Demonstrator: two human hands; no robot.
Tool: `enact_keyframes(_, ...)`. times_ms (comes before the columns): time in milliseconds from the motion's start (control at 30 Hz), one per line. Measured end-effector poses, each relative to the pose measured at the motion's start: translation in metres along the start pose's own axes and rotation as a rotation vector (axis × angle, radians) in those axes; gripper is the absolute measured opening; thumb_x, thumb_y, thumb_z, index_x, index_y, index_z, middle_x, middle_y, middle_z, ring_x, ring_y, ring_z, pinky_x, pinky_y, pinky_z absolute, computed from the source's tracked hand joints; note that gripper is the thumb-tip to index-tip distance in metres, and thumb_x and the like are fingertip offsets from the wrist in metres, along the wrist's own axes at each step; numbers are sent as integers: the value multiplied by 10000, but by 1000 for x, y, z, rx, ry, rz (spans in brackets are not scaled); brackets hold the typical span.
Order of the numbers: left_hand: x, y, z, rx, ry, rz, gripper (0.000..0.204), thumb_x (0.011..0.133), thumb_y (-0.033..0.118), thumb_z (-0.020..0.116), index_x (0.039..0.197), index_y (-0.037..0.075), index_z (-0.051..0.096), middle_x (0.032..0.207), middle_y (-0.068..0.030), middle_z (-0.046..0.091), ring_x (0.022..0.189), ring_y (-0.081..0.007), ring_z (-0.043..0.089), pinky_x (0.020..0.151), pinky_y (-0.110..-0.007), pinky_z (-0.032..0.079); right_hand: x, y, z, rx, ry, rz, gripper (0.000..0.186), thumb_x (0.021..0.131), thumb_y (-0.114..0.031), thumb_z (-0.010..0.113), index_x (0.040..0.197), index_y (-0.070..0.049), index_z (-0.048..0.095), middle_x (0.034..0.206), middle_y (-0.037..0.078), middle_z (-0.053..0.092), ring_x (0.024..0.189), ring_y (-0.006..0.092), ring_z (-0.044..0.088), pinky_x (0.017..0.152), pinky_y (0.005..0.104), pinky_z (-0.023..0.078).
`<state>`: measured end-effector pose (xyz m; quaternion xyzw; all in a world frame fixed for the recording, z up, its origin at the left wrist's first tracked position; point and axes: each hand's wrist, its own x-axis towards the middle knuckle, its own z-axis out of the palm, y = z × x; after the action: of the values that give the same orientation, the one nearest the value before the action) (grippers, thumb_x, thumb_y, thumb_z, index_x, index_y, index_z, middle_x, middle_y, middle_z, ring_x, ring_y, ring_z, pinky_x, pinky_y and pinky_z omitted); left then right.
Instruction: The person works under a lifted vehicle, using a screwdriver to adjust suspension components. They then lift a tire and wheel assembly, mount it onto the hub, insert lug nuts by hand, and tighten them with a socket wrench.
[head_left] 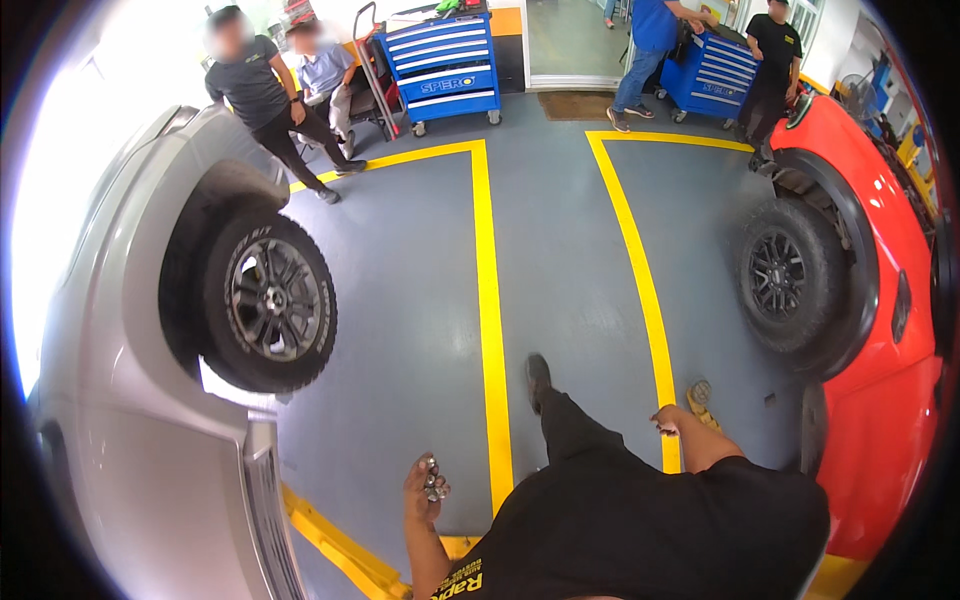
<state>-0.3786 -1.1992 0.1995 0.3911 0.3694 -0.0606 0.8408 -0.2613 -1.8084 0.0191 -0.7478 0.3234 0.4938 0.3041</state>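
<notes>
My left hand is closed around several small shiny metal lug nuts, held low in front of me over the grey floor. My right hand hangs near the right yellow floor line, its fingers loosely apart with dark marks on them and nothing visible in it. Left of me is a silver vehicle, its front wheel fitted with a chunky tyre. On the right stands a red vehicle with a black-rimmed wheel.
Yellow lines cross the floor. Yellow lift arms lie low beside the silver vehicle. Two blue tool cabinets stand at the back by a doorway mat. Several people are near the cabinets and the silver vehicle.
</notes>
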Motion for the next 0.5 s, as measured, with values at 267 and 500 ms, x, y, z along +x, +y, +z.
enact_keyframes(267,212,123,80,-71,297,-236,316,966,380,674,1110,102,630,804,-9,536,595,-144,525,555,-316,478,115,-306,-124,-32,-98,-172,186,1006,-209,558,1088,-129,704,712,40,598,594,162,567,503,345,443)
enact_keyframes(500,351,202,142,109,395,-162,310,964,379,683,1050,83,649,810,-22,577,608,-168,560,573,-348,503,149,-738,-321,123,202,-639,214,968,-264,620,871,-75,644,688,36,566,571,160,529,506,337,437)
